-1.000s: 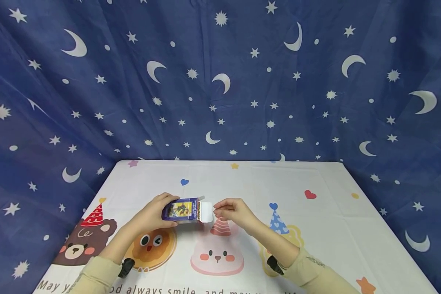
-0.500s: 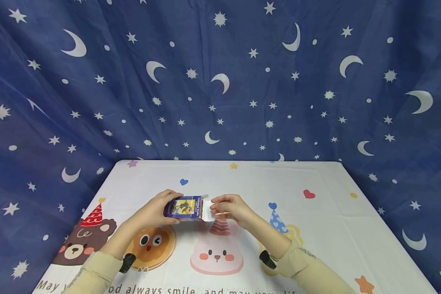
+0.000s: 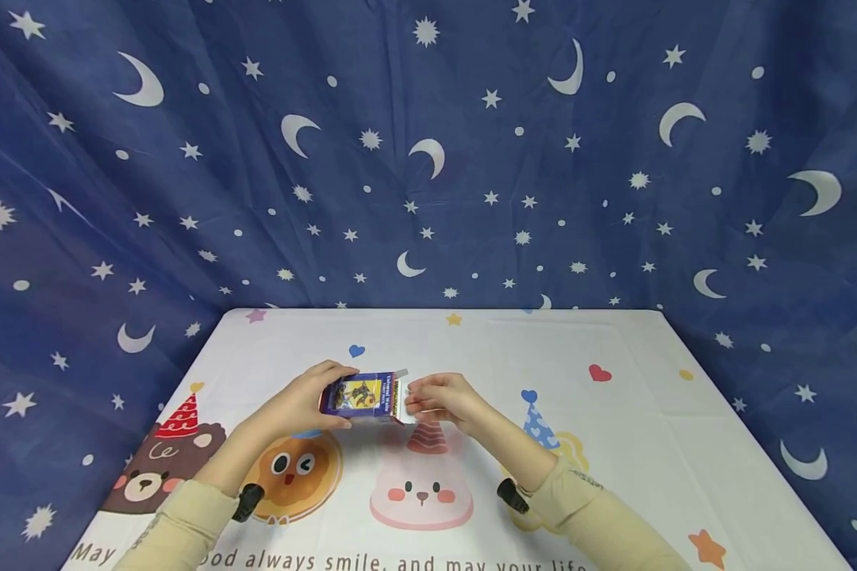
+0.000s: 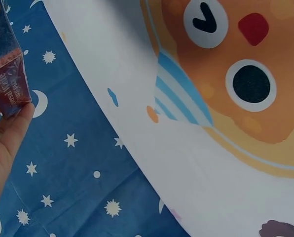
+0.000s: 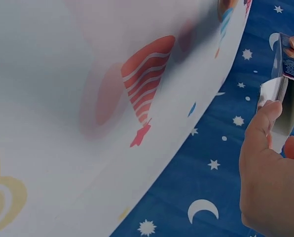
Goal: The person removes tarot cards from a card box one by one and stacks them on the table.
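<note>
Gripping a box (image 3: 357,396), both hands (image 3: 305,404) (image 3: 448,399) hover over a white printed tablecloth (image 3: 514,357) before starry blue curtain (image 3: 464,159).

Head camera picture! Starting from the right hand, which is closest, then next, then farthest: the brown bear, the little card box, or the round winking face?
1. Card box: just left, its open flap at the right hand.
2. Round winking face: printed picture, lower left.
3. Brown bear: printed picture, even farther left.

tarot deck box (image 3: 359,395) between hands, above tablecloth (image 3: 514,349) | left hand (image 3: 305,400) at its left end | right hand (image 3: 446,399) at right-end flap (image 3: 403,403) | bear print (image 3: 143,482) front-left of box | curtain (image 3: 471,159) behind
</note>
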Demonstrator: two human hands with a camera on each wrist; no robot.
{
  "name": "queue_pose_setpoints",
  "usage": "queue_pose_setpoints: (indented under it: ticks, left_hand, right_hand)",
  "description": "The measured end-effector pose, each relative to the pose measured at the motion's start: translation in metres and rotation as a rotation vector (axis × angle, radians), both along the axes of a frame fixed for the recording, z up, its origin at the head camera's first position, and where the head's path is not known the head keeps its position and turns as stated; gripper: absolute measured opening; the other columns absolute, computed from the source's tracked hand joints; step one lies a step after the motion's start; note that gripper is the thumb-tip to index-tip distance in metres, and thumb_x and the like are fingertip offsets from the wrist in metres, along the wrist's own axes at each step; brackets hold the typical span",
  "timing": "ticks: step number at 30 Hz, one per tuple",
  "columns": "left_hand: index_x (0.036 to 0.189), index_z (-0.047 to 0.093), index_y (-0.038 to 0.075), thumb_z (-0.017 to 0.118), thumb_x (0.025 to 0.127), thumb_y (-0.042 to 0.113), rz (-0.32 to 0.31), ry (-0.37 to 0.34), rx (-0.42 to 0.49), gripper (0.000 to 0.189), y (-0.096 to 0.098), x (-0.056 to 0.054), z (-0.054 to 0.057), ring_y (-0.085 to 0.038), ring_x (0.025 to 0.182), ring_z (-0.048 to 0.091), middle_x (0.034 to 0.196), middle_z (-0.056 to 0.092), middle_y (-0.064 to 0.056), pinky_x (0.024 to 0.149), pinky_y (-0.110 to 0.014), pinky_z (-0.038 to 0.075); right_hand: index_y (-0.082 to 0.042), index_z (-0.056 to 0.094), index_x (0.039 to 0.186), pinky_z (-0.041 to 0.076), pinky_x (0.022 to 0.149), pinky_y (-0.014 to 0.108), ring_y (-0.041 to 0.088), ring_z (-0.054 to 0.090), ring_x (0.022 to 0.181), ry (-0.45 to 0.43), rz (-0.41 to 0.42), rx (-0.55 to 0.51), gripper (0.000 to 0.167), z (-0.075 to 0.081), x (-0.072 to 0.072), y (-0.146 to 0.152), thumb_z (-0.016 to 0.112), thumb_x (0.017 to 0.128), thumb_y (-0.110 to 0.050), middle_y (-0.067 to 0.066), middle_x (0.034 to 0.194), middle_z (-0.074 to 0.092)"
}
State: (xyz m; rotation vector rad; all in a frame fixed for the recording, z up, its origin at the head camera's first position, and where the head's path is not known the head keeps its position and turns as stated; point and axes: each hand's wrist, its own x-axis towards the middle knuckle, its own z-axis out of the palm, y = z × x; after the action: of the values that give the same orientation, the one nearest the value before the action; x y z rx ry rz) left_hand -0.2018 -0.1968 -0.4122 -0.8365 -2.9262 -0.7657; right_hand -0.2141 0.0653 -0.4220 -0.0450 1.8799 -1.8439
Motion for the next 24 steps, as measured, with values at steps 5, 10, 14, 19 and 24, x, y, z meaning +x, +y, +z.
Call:
queue_pose_setpoints:
  ticks: [5, 10, 14, 19, 24]
  left_hand:
    - [0.13, 0.053, 0.01, 0.085, 0.067, 0.027, -0.023, -0.001, 0.001, 0.073, 0.003, -0.005, 0.008, -0.023, 0.106, 0.053, 0.12, 0.056, -0.008, 0.094, -0.049, 0.048]
    - [0.128, 0.054, 0.01, 0.086, 0.066, 0.03, -0.032, 0.015, -0.021, 0.073, 0.006, -0.009, 0.012, -0.021, 0.104, 0.054, 0.118, 0.057, -0.006, 0.094, -0.047, 0.048]
    - [0.126, 0.055, 0.009, 0.086, 0.065, 0.028, -0.042, 0.047, -0.03, 0.072, 0.008, -0.01, 0.014, -0.022, 0.104, 0.054, 0.117, 0.058, -0.007, 0.094, -0.048, 0.048]
    - [0.125, 0.056, 0.008, 0.087, 0.064, 0.026, -0.047, 0.059, -0.023, 0.071, 0.01, -0.01, 0.014, -0.022, 0.102, 0.055, 0.114, 0.058, -0.007, 0.092, -0.047, 0.049]
    - [0.128, 0.055, 0.01, 0.086, 0.065, 0.03, -0.027, 0.036, -0.043, 0.073, 0.012, -0.011, 0.014, -0.021, 0.102, 0.054, 0.115, 0.057, -0.006, 0.093, -0.046, 0.049]
  right_hand:
    - [0.008, 0.059, 0.111, 0.058, 0.065, 0.024, 0.008, 0.066, 0.067, 0.0, -0.016, 0.006, 0.026, 0.0, -0.004, -0.003, 0.056, 0.091, -0.008, 0.006, 0.082, 0.07]
    - [0.005, 0.06, 0.104, 0.055, 0.059, 0.019, 0.008, 0.064, 0.062, -0.012, -0.039, 0.019, 0.023, 0.001, -0.004, -0.006, 0.06, 0.09, -0.014, 0.002, 0.075, 0.067]
    - [0.003, 0.059, 0.098, 0.054, 0.056, 0.019, 0.008, 0.062, 0.058, -0.003, -0.056, 0.038, 0.021, 0.001, -0.005, -0.01, 0.061, 0.09, -0.016, 0.002, 0.07, 0.065]
    - [-0.002, 0.058, 0.09, 0.054, 0.058, 0.023, 0.007, 0.059, 0.052, 0.01, -0.09, 0.11, 0.016, -0.003, -0.006, -0.014, 0.063, 0.089, -0.017, 0.001, 0.065, 0.062]
    - [-0.003, 0.057, 0.086, 0.055, 0.059, 0.024, 0.007, 0.057, 0.052, 0.044, -0.088, 0.175, 0.014, -0.007, -0.005, -0.017, 0.062, 0.088, -0.016, -0.001, 0.064, 0.058]
